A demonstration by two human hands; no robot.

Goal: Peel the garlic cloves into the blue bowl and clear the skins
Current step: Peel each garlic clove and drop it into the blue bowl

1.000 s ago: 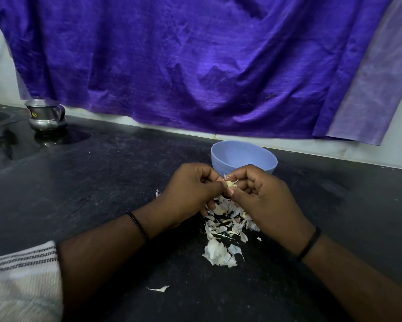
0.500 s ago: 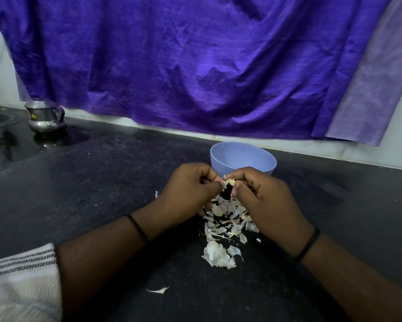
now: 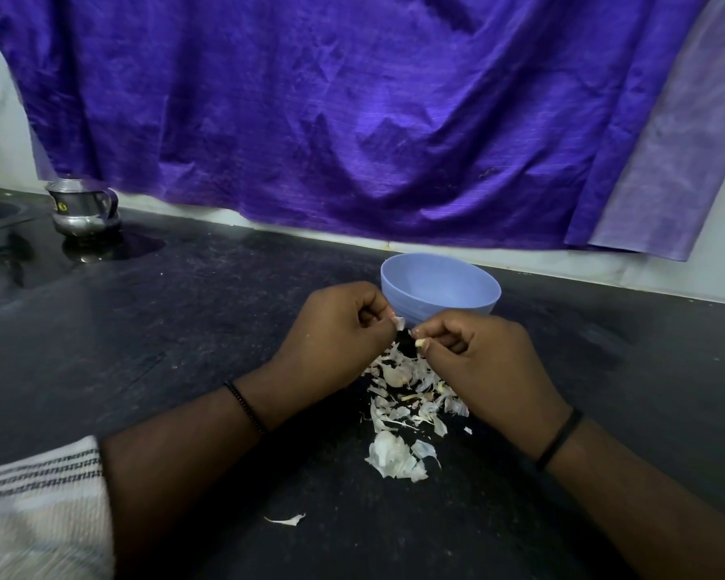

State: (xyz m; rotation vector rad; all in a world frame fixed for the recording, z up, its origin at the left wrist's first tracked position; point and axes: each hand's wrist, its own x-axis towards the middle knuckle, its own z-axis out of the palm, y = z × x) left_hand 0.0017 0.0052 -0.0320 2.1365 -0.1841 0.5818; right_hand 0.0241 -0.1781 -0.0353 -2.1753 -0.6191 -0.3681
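Peeling a garlic clove above the skins.
Your left hand [image 3: 335, 328] pinches skin [image 3: 398, 322]; your right hand [image 3: 486, 362] pinches the clove [image 3: 419, 342]: drop it in the bowl [image 3: 440, 286] at 12 o'clock.

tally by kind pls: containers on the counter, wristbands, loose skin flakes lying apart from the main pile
Bowls: 1, the blue bowl behind the hands.
Metal jugs: 1, the steel jug at far left.
Wristbands: 2, a beaded band on the left wrist, a plain black band on the right.
Stray skin flakes: 1, the stray flake near the front edge; the skin pile is too jumbled to count.
Total: 5.
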